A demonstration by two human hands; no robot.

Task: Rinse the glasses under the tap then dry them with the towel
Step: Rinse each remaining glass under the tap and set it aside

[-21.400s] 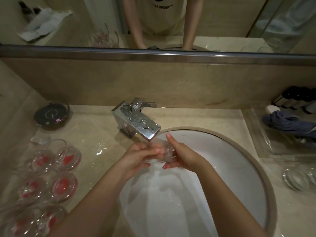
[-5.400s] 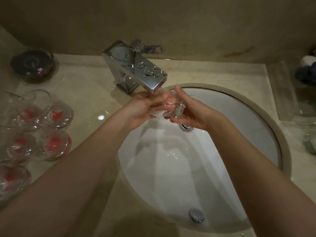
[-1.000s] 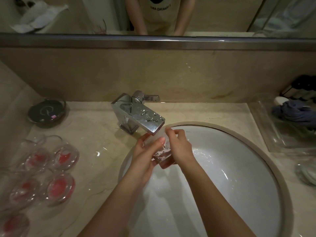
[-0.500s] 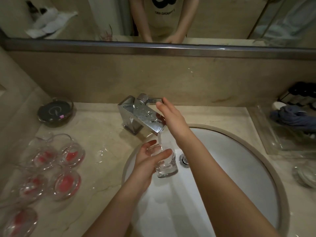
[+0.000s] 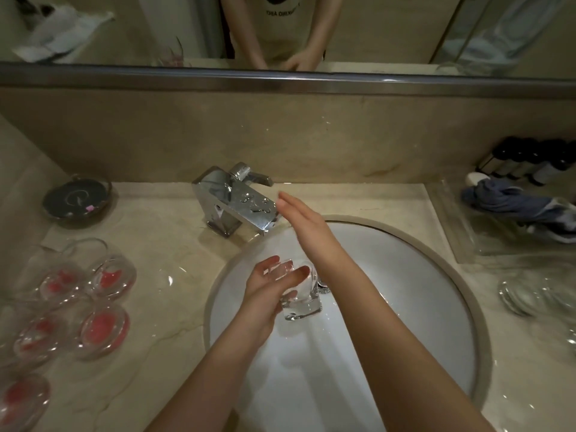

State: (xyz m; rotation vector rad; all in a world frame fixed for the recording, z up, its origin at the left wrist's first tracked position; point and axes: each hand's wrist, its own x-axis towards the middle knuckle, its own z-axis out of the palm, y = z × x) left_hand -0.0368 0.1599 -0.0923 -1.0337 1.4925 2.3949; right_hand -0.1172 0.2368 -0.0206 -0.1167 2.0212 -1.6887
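Marble counter (image 5: pixel 162 232) — red-bottomed glasses (image 5: pixel 103 325) left; left hand (image 5: pixel 265 291) grips glass (image 5: pixel 300 294), right hand (image 5: pixel 307 222) flat beside tap (image 5: pixel 237 204).

Both bare arms reach forward from the bottom, side by side and close together. The left hand (image 5: pixel 265 291) is lower, with its fingers and thumb curled round a small clear glass (image 5: pixel 300 297) that it holds. The right hand (image 5: pixel 307 224) is stretched out flat and higher up, its fingers straight and together, pointing away from the person, holding nothing.
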